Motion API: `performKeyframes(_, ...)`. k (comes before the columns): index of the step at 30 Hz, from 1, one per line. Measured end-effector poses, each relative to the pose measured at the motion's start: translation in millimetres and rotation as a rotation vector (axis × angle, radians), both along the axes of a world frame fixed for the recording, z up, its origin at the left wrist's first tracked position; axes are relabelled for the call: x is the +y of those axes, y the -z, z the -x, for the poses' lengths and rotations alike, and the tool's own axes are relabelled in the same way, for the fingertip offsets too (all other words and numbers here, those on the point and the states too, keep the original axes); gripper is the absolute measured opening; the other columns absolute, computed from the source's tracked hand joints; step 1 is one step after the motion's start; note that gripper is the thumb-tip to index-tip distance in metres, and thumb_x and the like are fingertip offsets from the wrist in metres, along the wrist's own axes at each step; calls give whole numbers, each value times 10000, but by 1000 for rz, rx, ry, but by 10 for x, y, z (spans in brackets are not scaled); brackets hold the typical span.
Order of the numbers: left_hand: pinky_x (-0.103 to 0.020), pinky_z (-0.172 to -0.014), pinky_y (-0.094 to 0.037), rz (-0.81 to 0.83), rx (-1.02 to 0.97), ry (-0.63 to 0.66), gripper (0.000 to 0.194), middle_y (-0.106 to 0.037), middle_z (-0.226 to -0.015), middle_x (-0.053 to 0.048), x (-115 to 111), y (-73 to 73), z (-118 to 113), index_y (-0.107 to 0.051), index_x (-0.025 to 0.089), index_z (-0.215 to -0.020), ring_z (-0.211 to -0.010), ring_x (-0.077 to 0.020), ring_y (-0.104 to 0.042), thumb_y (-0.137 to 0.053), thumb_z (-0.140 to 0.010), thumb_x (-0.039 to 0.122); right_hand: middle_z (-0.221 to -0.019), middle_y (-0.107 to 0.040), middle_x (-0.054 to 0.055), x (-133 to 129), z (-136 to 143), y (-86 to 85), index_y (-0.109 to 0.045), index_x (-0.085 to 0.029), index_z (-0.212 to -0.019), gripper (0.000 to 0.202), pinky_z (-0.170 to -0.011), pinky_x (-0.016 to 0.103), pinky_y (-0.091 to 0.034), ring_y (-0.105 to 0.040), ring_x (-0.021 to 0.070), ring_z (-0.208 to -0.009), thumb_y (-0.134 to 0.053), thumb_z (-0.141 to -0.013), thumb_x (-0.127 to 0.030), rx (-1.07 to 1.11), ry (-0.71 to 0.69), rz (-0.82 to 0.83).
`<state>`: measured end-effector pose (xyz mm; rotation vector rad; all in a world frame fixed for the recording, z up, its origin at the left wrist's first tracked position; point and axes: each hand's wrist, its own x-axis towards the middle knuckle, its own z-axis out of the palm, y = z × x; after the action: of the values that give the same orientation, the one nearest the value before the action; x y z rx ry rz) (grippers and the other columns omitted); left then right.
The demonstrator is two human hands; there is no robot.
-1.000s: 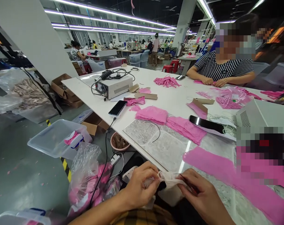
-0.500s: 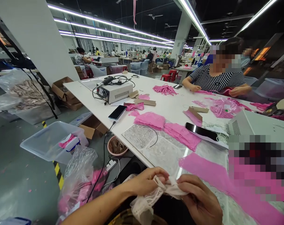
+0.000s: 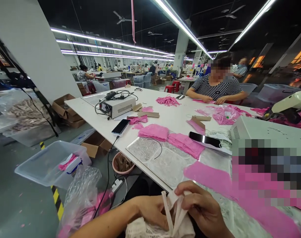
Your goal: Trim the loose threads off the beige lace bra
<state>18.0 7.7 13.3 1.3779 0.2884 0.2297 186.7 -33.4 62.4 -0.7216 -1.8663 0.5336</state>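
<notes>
A cream lace garment (image 3: 182,218) with narrow bands is held low over my lap, at the table's near edge. My left hand (image 3: 154,210) reaches into its folds from the left, and the cloth hides most of those fingertips. With thumb and fingers closed, my right hand (image 3: 202,206) pinches the garment's upper edge. A pink fabric strip (image 3: 207,178) lies on the table just beyond my right hand. Stacked pink lace pieces (image 3: 154,132) rest farther back.
On the white table (image 3: 88,114) stand a control box (image 3: 119,107) with cables, a charging phone (image 3: 120,126) and another phone (image 3: 205,139). A co-worker in a striped top (image 3: 215,87) sits across. Left on the floor are a clear bin (image 3: 51,162) and a plastic bag (image 3: 82,185).
The garment was bunched between both hands and now is spread wider, its bands raised. My left hand has gone deeper into the cloth. The view has shifted slightly.
</notes>
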Motion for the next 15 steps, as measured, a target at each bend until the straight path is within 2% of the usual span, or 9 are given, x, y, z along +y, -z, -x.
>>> performKeyframes(2,-233,-558,-344,39,13,-105,360,-466,-616,14,6,-37,57,-558,151,-633,-583,-119,-409,-720,-606,470,-829,-637,42,-16,-15,-3,-574,-221,-724,193,-595,204,-511,-646,140,-717,-496,-901,-218,0,29,-3)
performKeyframes(5,-215,-528,-277,-10,61,-440,323,-439,-612,21,81,-106,234,-583,123,-656,-564,-95,-358,-698,-663,425,-911,-652,63,-35,-66,102,-607,-213,-696,193,-551,202,-489,-627,129,-654,-536,-875,-224,30,145,62)
performKeyframes(7,-214,-522,-256,-116,99,-615,329,-431,-605,19,144,-173,347,-589,108,-662,-567,-95,-348,-684,-682,423,-1031,-653,79,-26,-87,219,-631,-210,-731,159,-474,194,-449,-558,83,-526,-561,-863,-264,129,258,216)
performKeyframes(9,-216,-517,-253,-194,166,-717,337,-429,-602,16,187,-253,411,-593,105,-683,-570,-102,-347,-638,-720,437,-1149,-631,100,7,-84,320,-639,-219,-899,152,-392,188,-395,-483,53,-443,-580,-851,-351,297,357,454)
performKeyframes(11,-218,-525,-270,-265,224,-789,322,-445,-615,8,200,-331,414,-595,108,-695,-587,-113,-363,-595,-755,424,-1188,-620,130,60,-59,369,-582,-217,-1096,360,-433,196,-441,-571,98,-544,-614,-812,-436,446,365,668)
performKeyframes(13,-220,-562,-308,-348,250,-821,276,-496,-652,-5,185,-389,372,-611,110,-720,-625,-128,-407,-572,-774,378,-1164,-633,145,120,-21,362,-534,-197,-1186,534,-640,264,-531,-647,198,-841,-672,-748,-470,512,278,782)
performKeyframes(14,-222,-589,-328,-381,253,-814,245,-529,-680,-12,172,-408,343,-625,111,-747,-650,-138,-434,-571,-773,348,-1137,-644,142,149,-1,343,-527,-189,-1197,581,-750,308,-529,-623,232,-967,-701,-717,-464,526,248,805)
performKeyframes(15,-226,-613,-344,-397,252,-794,215,-557,-704,-18,159,-421,315,-636,113,-773,-672,-147,-456,-575,-764,320,-1099,-656,130,176,16,316,-515,-184,-1214,619,-806,336,-514,-606,245,-1012,-722,-695,-452,535,239,821)
